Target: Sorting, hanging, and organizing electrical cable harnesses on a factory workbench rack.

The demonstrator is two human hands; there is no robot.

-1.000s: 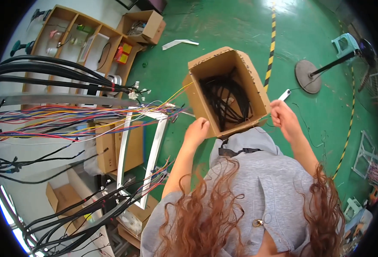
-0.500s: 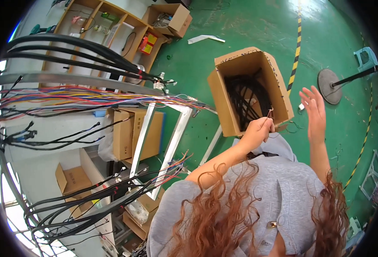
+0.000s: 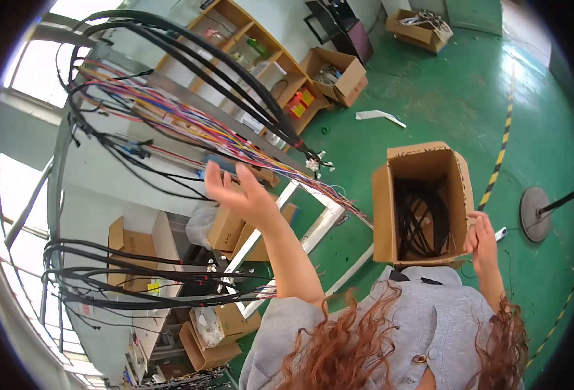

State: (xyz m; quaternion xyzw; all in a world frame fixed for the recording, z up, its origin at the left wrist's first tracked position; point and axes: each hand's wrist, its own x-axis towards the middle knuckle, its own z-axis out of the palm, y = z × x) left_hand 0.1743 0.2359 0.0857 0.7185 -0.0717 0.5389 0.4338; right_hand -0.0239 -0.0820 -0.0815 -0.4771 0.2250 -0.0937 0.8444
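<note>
My left hand [image 3: 248, 201] is raised at the left with its fingers apart, holding nothing that I can see. Around it run a bundle of thin coloured wires [image 3: 228, 138] and, close to the fingertips, several black cable ends [image 3: 176, 175]. An open cardboard box [image 3: 383, 214] stands in front of me at the right. Coiled black cables [image 3: 430, 224] lie inside it. At the box's right rim is my right hand [image 3: 484, 247], its fingers bent and closed against the cardboard edge.
Thick black cables [image 3: 215, 55] arch over the metal rack at the left. White frame legs [image 3: 316, 227] stand between the rack and the box. A round-based stand [image 3: 535, 214] is at the right. Wooden shelving [image 3: 287, 55] and another cardboard box [image 3: 339, 78] are at the back.
My left hand has left the cables in the box and swung left to the wires, opening. My right hand has come down to the box's rim. The view has turned left.
</note>
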